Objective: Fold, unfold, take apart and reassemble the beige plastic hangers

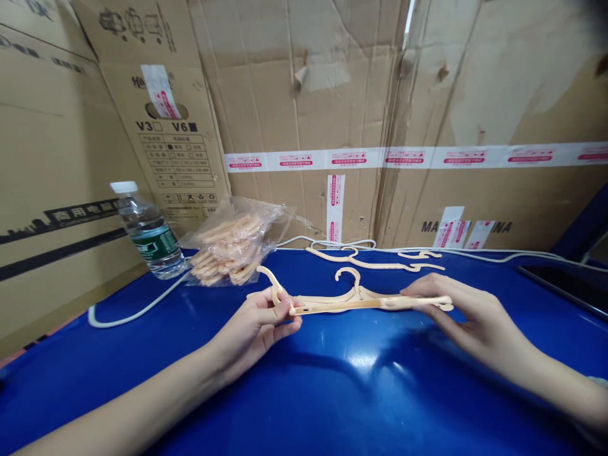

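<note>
Both hands are on a beige plastic clothes hanger (342, 306), raised over the blue table and seen nearly edge-on. My left hand (261, 323) pinches its left end between thumb and fingers, where a curved hook-like piece (272, 278) sticks up. At the other end, my right hand (468, 313) grips the narrow arm, thumb below and fingers above. Just behind is a second beige hanger (357, 290), its hook upward; the held one partly hides it, and I cannot tell whether they touch. Further back lie more hangers (380, 265) and a small hooked piece (420, 255).
A clear plastic bag (232, 244) full of beige hanger parts sits at the back left, beside a water bottle (151, 231). A white cable (128, 322) runs along the table (304, 405). Cardboard (304, 114) walls the back and left. A dark flat device (565, 288) lies right.
</note>
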Available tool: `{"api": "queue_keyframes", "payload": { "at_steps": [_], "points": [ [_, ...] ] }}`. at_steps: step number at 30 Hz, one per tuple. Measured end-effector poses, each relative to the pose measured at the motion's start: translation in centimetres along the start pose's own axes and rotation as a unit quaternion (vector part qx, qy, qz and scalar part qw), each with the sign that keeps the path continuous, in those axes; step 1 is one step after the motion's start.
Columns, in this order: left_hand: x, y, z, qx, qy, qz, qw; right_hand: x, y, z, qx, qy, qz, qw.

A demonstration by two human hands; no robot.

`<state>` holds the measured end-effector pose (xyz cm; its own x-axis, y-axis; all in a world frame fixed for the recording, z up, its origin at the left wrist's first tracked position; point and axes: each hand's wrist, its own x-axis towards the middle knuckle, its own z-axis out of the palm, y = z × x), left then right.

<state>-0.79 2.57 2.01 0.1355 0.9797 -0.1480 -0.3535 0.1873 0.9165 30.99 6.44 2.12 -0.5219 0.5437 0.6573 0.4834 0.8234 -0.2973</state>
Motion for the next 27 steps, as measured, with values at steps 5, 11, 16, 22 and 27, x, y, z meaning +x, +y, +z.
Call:
{"api": "queue_keyframes", "payload": {
  "at_steps": [5, 11, 16, 22, 27],
  "points": [
    [0.2, -0.2, -0.2, 0.004, 0.009, 0.017, 1.000, -0.1, -0.3, 0.1, -0.010, 0.002, -0.025, 1.000],
    [0.2, -0.3, -0.1, 0.002, 0.038, 0.029, 0.999, -0.4, -0.4, 0.3, -0.013, -0.013, -0.036, 0.999],
    [0.2, -0.2, 0.2, 0.007, 0.048, 0.060, 0.997, -0.5, -0.6, 0.3, -0.025, -0.013, -0.039, 0.999],
    [0.1, -0.6, 0.1, 0.002, 0.066, 0.095, 0.993, -0.7, -1.1, 0.4, -0.039, -0.020, -0.049, 0.998],
    [0.5, -0.8, 0.1, -0.009, 0.088, 0.108, 0.990, -0.6, -1.6, 0.5, -0.026, -0.024, 0.002, 0.999]
  ]
}}
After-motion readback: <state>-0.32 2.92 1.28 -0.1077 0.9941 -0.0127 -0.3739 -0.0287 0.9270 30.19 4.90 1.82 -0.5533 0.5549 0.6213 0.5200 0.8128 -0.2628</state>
